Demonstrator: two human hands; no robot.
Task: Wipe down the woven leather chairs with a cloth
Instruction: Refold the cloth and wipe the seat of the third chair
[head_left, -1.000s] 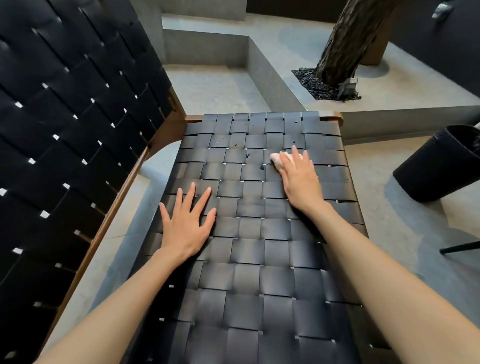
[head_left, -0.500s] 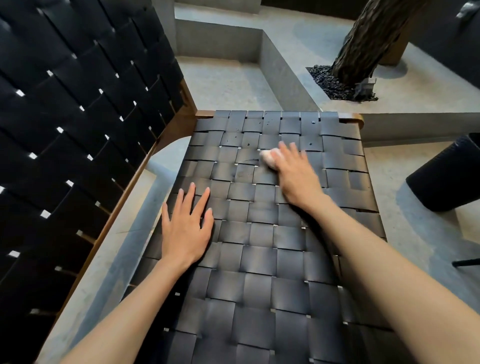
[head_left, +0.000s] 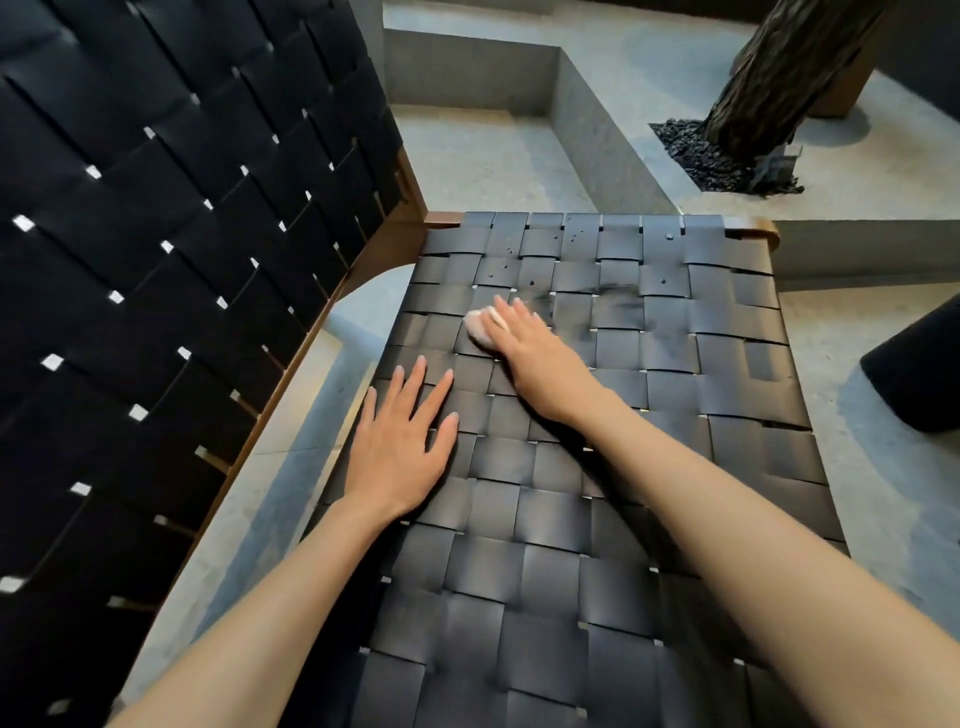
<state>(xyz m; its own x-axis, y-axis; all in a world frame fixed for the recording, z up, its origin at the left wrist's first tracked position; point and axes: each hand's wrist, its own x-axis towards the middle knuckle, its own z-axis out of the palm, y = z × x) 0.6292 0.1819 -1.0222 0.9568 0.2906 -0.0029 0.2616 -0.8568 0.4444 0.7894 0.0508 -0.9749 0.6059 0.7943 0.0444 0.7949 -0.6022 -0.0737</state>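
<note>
On woven seat, R hand presses cloth (L hand flat).

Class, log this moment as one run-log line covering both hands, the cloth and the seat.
phase: wiping | right hand: presses cloth on woven seat | left hand: flat on woven seat | droplets: near far edge

Cloth mostly under right hand
</note>
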